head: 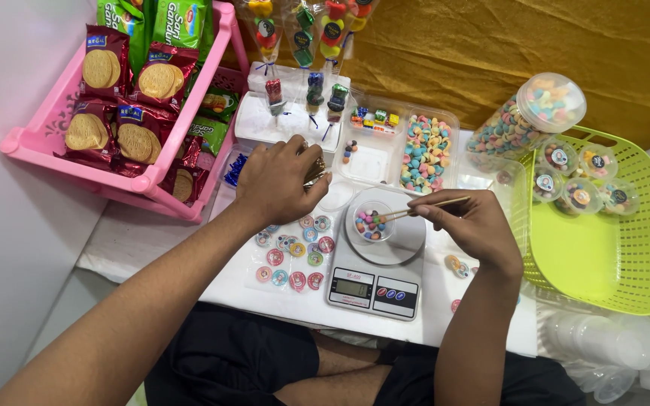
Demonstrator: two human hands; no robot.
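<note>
On the white table [212, 286], largest first: lime green basket [603, 263] at the person's right, four small lidded candy cups [579, 197] lying in its far end. Pink rack [47, 143] far left, packed with red biscuit packets [141, 131], green packets behind them. Clear round jar [524, 120] on its side beyond the basket, lid toward the camera, full of pastel ring candies. Clear divided tray [374, 162] mid-table: right compartment full of the same rings, left one nearly bare, narrow far one with coloured cubes. Wrapped candy skewers [314, 94] stand in a white block behind it.

Digital kitchen scale [374, 274] front centre, small clear cup [371, 224] on its platform, holding mixed-colour candies.

Right hand [475, 225] pinched tight on a thin wooden stick [426, 207]. Long axis runs nearly level, right to left; tip points left, down into the cup.

Left hand [280, 180] hovers past the scale, fingers curled together around something brownish; can't tell what. Round stickers [295, 256] spread flat just below it.
</note>
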